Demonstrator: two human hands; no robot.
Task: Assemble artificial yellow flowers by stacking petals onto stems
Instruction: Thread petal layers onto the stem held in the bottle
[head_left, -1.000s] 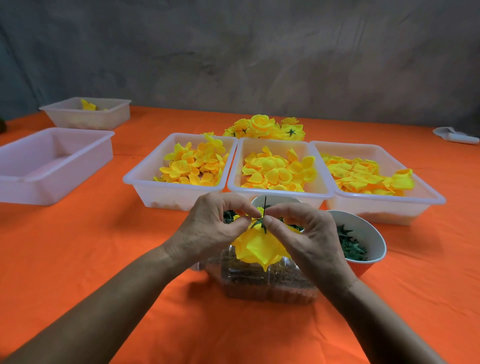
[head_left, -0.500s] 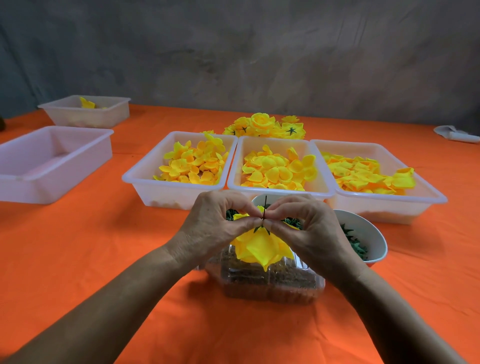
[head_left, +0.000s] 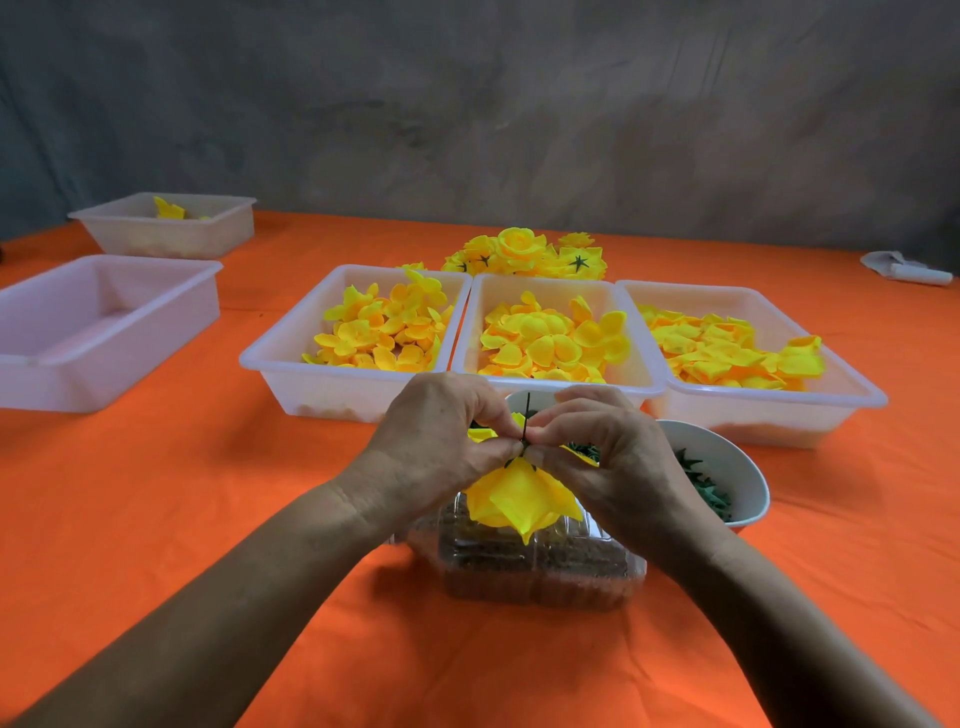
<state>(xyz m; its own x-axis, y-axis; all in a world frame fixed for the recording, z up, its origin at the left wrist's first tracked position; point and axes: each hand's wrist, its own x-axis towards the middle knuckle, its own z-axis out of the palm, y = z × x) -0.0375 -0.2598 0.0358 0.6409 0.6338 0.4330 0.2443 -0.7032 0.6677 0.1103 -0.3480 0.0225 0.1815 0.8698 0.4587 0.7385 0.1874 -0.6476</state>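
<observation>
Head view: the fingertips of the left hand (head_left: 441, 441) and right hand (head_left: 608, 457) meet, pinching a thin dark stem (head_left: 527, 415) that pokes up between them (the yellow flower (head_left: 522, 499) hangs head-down below). Under them sits a clear box (head_left: 540, 571); beyond, three trays of petals (head_left: 550, 338) on the orange table (head_left: 156, 493).

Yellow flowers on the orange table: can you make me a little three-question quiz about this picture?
1. True or false: the flower hangs upside down, with its thin stem sticking up.
2. Which holds it? A: left hand only. B: right hand only. C: both.
3. Fill in: the finished flowers lie ____ the three petal trays.

Key: 1 true. 2 C. 3 behind.
</observation>
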